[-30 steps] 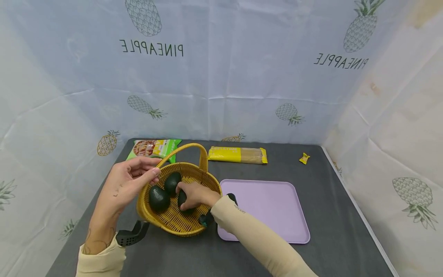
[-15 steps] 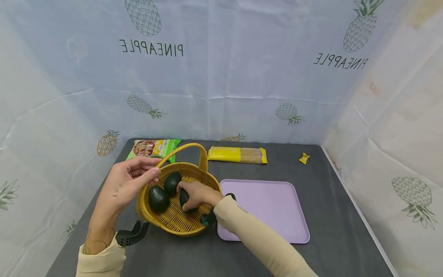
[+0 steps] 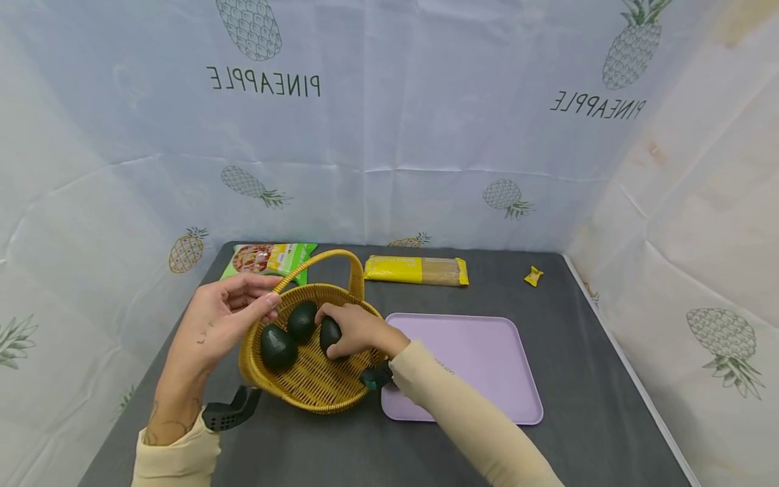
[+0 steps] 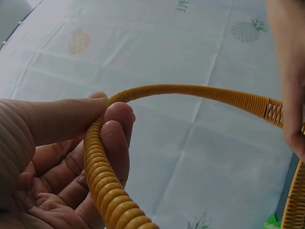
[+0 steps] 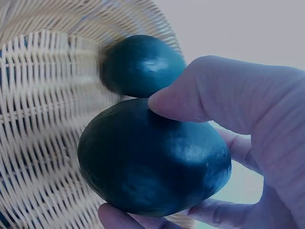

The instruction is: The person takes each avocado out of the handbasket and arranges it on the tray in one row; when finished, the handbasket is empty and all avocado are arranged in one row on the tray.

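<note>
A yellow woven basket (image 3: 316, 396) with an arched handle (image 4: 183, 89) stands left of centre on the dark table. My left hand (image 3: 222, 325) pinches the handle's left side between thumb and fingers. Inside the basket, my right hand (image 3: 359, 330) grips a dark green avocado (image 5: 155, 157), its thumb on one side and fingers round the other. Two more avocados lie at the basket's left: one nearer the front (image 3: 278, 348) and one behind it (image 3: 302, 322). In the right wrist view another avocado (image 5: 143, 66) shows just beyond the held one.
A lilac tray (image 3: 475, 365) lies right of the basket, partly under the right forearm. Along the back are a green food packet (image 3: 268, 260), a yellow pack of noodles (image 3: 416, 270) and a small yellow wrapped candy (image 3: 533, 276). A pineapple-print curtain (image 3: 389, 135) surrounds the table.
My right hand has raised the gripped avocado from the basket's bottom and shifted it slightly right and away from me. The left hand stays on the handle.
</note>
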The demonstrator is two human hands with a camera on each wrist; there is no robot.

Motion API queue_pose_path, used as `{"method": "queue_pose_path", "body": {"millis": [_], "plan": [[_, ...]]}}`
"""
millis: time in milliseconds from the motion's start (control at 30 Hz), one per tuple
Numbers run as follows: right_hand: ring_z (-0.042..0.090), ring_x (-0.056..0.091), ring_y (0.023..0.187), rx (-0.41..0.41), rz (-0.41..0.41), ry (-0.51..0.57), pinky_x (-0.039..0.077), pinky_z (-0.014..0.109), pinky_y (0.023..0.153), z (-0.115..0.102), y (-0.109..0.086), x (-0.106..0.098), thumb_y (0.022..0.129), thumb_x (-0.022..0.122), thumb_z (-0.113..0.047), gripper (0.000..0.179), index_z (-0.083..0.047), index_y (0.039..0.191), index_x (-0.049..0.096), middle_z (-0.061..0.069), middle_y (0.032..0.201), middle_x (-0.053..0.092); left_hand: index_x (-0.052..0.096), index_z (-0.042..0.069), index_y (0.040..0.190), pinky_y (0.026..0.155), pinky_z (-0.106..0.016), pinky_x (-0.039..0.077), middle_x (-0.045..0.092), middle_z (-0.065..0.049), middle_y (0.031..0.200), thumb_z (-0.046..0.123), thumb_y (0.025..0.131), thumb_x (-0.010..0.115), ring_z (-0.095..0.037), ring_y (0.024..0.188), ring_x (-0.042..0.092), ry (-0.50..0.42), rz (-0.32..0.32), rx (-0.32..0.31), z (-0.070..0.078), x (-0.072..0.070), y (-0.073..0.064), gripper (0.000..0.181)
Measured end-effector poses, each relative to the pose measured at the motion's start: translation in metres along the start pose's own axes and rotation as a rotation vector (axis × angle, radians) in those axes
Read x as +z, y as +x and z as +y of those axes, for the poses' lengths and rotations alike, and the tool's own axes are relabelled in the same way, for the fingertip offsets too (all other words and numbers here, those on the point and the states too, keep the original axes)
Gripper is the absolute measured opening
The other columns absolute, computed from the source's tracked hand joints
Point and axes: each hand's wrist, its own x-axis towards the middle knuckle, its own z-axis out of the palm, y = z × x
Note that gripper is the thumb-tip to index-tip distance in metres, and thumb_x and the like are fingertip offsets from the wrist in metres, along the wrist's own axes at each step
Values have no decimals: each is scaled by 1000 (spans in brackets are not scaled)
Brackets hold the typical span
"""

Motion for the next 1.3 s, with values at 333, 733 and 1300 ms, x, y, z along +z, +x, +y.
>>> {"method": "queue_pose_path", "body": {"millis": [333, 733, 1300], "plan": [[19, 57, 92, -22, 81, 102, 53, 25, 68, 5, -28, -24, 87, 74, -18, 54, -23, 137, 53, 6, 119, 59, 67, -1, 123, 69, -29, 63, 73, 2, 94, 16, 99, 68, -16, 77, 72, -1, 5, -3, 0, 1, -1, 29], [18, 59, 101, -18, 190, 89, 55, 32, 79, 21, -63, -47, 88, 71, -22, 53, -24, 137, 53, 2, 131, 60, 67, -1, 123, 69, -28, 63, 74, 2, 93, 14, 99, 68, -16, 77, 72, -5, 3, 2, 0, 0, -1, 29], [22, 61, 92, 230, 296, 243, 53, 37, 77, 81, -122, -38, 83, 77, -23, 54, -31, 132, 55, 6, 130, 63, 68, -2, 122, 67, -28, 62, 73, -1, 92, 12, 98, 68, -16, 75, 71, -32, 1, 8, -1, 2, 0, 28]]}}
